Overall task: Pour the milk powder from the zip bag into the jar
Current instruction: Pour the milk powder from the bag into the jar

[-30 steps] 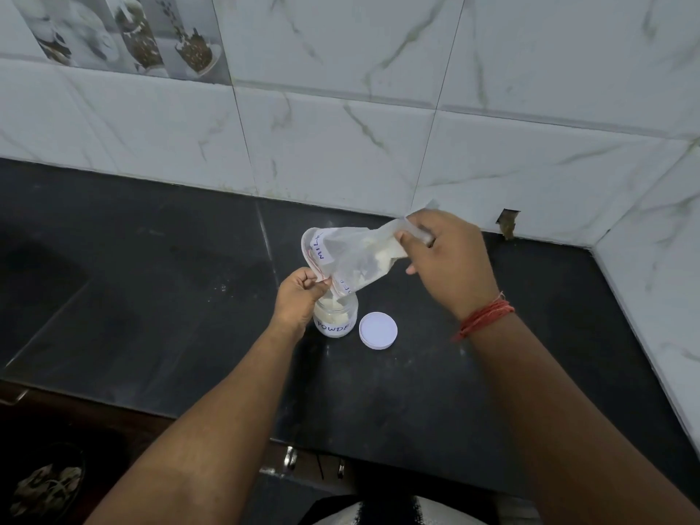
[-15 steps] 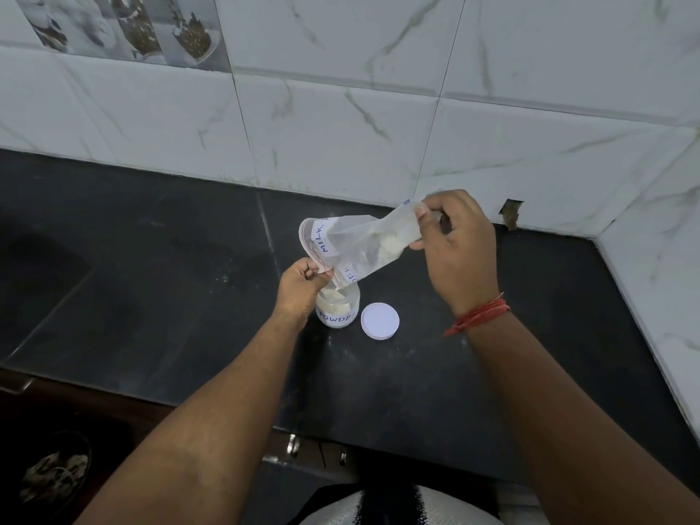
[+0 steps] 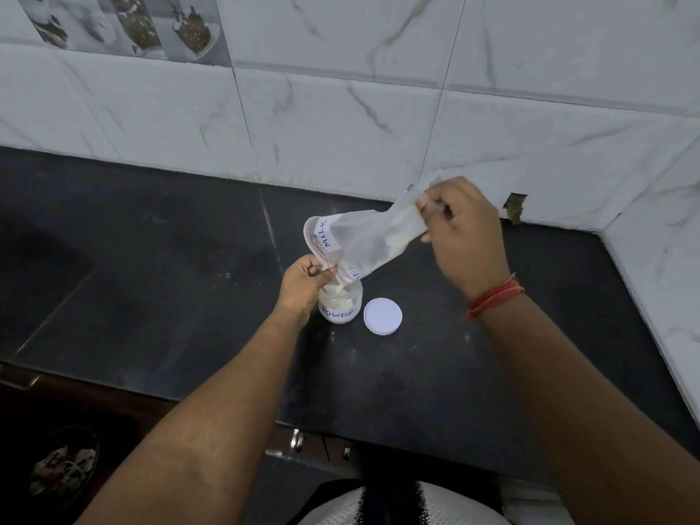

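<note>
White lid (image 3: 382, 311) lies off beside the jar (image 3: 340, 305), frame centre. We pinch the zip bag (image 3: 363, 242) mouth over it with left hand (image 3: 305, 284); right hand (image 3: 464, 231) grips the raised bottom. Lift further, tap gently.

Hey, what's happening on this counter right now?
A person is tipping a zip bag of milk powder into a small jar on the dark counter. The left hand steadies the bag's mouth over the jar; the right hand lifts its bottom end. The white lid lies beside the jar.
</note>
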